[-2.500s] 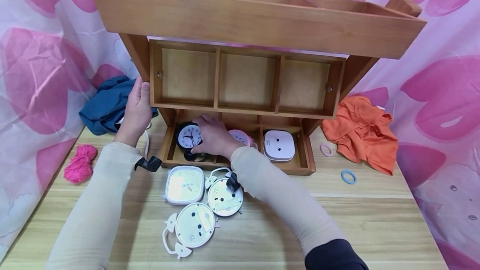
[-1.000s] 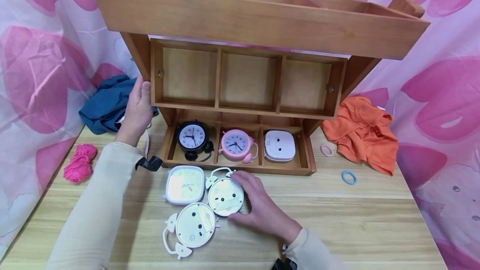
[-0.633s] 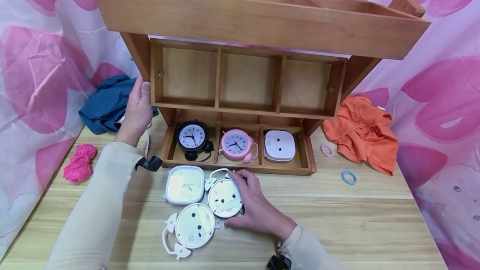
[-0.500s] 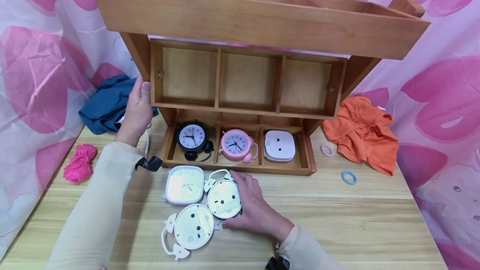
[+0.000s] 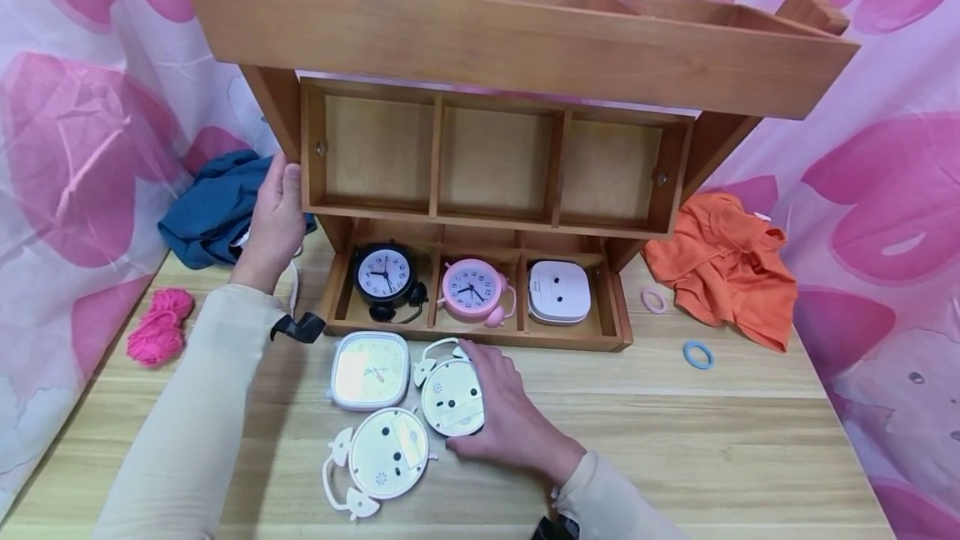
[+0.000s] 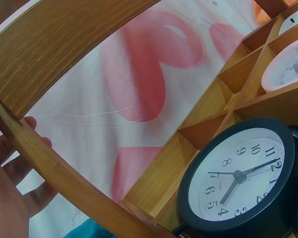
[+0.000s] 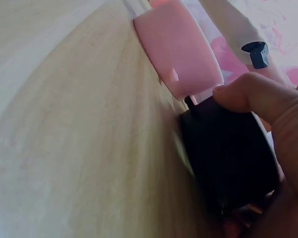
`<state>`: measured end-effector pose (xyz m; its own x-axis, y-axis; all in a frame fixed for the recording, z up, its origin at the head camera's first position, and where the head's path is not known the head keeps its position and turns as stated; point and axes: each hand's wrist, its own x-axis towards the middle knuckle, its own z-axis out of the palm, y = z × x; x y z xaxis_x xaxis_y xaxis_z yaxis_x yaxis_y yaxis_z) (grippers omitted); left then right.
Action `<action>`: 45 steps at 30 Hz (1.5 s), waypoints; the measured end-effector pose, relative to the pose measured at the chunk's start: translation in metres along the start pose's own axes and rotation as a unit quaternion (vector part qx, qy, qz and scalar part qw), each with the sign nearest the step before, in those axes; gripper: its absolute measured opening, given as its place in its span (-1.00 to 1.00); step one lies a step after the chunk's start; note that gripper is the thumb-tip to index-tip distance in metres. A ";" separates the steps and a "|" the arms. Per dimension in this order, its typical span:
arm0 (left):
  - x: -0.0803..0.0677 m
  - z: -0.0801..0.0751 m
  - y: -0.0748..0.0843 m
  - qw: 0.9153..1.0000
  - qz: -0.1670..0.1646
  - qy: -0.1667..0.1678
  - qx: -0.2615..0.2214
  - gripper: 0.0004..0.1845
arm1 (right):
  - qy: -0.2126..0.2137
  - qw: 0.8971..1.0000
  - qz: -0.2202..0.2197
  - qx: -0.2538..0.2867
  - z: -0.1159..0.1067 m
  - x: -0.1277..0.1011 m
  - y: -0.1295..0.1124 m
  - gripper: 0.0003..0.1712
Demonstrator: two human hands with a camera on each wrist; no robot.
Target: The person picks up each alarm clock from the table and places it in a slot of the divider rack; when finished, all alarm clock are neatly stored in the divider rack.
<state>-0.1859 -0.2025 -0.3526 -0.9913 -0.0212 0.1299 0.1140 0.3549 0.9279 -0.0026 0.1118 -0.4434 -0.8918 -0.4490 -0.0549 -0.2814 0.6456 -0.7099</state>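
Observation:
My left hand [image 5: 276, 219] grips the left side of a wooden rack [image 5: 517, 44]; in the left wrist view its fingers [image 6: 39, 196] lie behind the side panel [image 6: 64, 171]. My right hand [image 5: 517, 415] holds a twin-bell alarm clock [image 5: 452, 397] by its right edge, white back up. Its black side [image 7: 228, 153] shows in the right wrist view, with the thumb on it. Just beside it lie another twin-bell alarm clock [image 5: 390, 452], back up and pink-sided [image 7: 179, 47], and a white square clock [image 5: 370, 370], face up.
The rack's lower tray [image 5: 480, 338] holds a black alarm clock [image 5: 384, 272], a pink alarm clock [image 5: 472, 288] and a white square clock [image 5: 558, 292], one per compartment. Blue cloth [image 5: 213, 211] and pink yarn [image 5: 161, 327] lie left; orange cloth [image 5: 727, 265] and a blue ring [image 5: 698, 354] lie right.
My right hand has left the black alarm clock in the tray and taken hold of the twin-bell clock on the table, which has shifted slightly. My left hand stays put.

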 end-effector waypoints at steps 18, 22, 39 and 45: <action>-0.001 0.001 0.000 1.000 0.001 0.000 0.001 -0.37 | 0.210 0.973 -0.085 0.034 -0.097 -0.019 -0.023 0.48; 0.000 0.001 0.000 1.000 0.004 0.000 0.002 -0.37 | 0.287 0.950 -0.124 0.011 -0.138 -0.016 -0.026 0.42; 0.000 0.001 0.002 1.000 -0.006 0.002 0.002 -0.37 | 0.420 0.907 -0.025 -0.015 -0.220 0.034 -0.007 0.15; -0.001 0.001 0.002 1.000 -0.006 0.003 0.002 -0.37 | 0.466 0.881 -0.020 -0.078 -0.208 0.053 -0.001 0.08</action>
<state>-0.1850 -0.2007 -0.3517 -0.9923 -0.0309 0.1198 0.1008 0.3592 0.9278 -0.1232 0.2160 -0.2996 -0.7629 0.1835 0.6199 -0.2990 0.7500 -0.5899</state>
